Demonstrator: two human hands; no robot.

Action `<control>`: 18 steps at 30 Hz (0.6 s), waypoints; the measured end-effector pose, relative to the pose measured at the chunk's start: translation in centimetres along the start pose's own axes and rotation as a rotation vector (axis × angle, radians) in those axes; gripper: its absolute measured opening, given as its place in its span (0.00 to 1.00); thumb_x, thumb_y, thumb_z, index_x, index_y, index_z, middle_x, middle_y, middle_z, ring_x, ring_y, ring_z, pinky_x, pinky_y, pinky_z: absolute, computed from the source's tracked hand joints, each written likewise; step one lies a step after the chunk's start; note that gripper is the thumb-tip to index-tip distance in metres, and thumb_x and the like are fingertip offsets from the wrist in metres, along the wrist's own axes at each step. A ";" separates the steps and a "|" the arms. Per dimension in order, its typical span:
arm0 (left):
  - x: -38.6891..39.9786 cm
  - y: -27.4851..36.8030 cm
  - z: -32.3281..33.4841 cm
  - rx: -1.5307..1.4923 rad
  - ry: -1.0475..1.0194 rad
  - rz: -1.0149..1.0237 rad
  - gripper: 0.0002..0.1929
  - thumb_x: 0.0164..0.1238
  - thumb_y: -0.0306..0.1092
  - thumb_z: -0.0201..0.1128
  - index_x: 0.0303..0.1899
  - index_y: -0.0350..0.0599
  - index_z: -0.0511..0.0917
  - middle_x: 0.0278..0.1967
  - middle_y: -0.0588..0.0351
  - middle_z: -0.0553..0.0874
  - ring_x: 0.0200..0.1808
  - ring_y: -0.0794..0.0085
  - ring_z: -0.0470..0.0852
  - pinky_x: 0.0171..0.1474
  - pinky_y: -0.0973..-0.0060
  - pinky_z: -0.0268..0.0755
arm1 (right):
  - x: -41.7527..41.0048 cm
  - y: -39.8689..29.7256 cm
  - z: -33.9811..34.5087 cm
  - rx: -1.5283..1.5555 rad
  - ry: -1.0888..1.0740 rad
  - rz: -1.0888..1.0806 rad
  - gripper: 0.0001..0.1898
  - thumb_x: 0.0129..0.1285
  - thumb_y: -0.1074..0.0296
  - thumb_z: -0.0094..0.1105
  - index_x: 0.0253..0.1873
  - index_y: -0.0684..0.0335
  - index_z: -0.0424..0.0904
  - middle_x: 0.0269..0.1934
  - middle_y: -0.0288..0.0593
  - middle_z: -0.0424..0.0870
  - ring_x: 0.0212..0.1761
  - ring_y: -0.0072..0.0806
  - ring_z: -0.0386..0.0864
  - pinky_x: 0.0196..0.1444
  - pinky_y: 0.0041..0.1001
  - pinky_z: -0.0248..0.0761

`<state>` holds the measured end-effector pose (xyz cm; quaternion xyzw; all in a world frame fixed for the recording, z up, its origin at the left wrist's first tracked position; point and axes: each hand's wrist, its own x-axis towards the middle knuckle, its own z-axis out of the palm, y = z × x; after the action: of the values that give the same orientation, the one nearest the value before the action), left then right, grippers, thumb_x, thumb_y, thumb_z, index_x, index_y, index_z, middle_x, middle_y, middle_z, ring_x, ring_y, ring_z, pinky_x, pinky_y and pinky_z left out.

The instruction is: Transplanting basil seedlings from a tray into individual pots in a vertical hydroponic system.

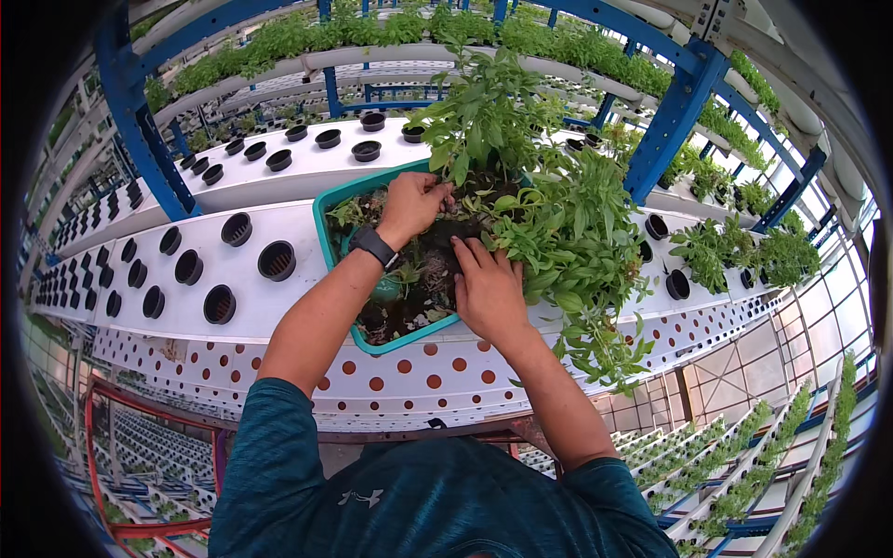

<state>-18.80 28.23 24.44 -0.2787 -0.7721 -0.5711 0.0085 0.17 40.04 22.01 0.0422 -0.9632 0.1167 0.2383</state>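
A teal plastic tub (401, 343) sits tilted on the white growing channel in front of me, with dark wet soil, roots and plant scraps inside. Over its far side, my left hand (411, 204) wears a watch and has its fingertips bunched by the root matter. What those fingertips pinch, if anything, is too small to tell. My right hand (494, 293) lies palm down at the near right side, fingers apart, touching the dark wet matter. Leafy green plants (579, 244) spill over the tub's right side, close to that hand. Taller leafy stems (481, 118) rise at the back.
Black net cups (277, 261) sit in the holes of the white channel (261, 307) to the left. Blue steel uprights (670, 118) flank the tub. A red metal rail (160, 528) is below left. More plants (704, 254) grow at the right.
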 end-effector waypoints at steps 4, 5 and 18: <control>0.3 -0.2 -0.1 -0.041 0.006 -0.048 0.13 0.78 0.33 0.66 0.38 0.31 0.88 0.31 0.57 0.91 0.28 0.82 0.83 0.34 0.79 0.75 | 0.1 0.1 -0.2 0.014 0.050 -0.041 0.28 0.68 0.68 0.60 0.73 0.60 0.75 0.70 0.52 0.77 0.66 0.55 0.75 0.65 0.58 0.66; 0.4 -0.2 -0.2 -0.045 0.010 -0.056 0.13 0.78 0.33 0.66 0.37 0.31 0.88 0.30 0.56 0.91 0.28 0.82 0.83 0.34 0.79 0.75 | 0.1 0.1 -0.2 0.009 0.032 -0.036 0.27 0.68 0.68 0.60 0.72 0.60 0.76 0.69 0.52 0.77 0.66 0.56 0.75 0.65 0.58 0.67; 4.2 0.5 -2.7 -0.156 0.162 0.023 0.13 0.77 0.33 0.66 0.38 0.30 0.89 0.28 0.56 0.90 0.26 0.80 0.84 0.32 0.76 0.75 | 0.4 1.0 0.3 -0.003 -0.056 0.030 0.22 0.66 0.72 0.61 0.65 0.57 0.83 0.64 0.48 0.85 0.61 0.54 0.79 0.65 0.53 0.70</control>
<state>-22.98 27.70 27.25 -0.2403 -0.7189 -0.6499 0.0558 -0.45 40.92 21.76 0.0306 -0.9703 0.1176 0.2093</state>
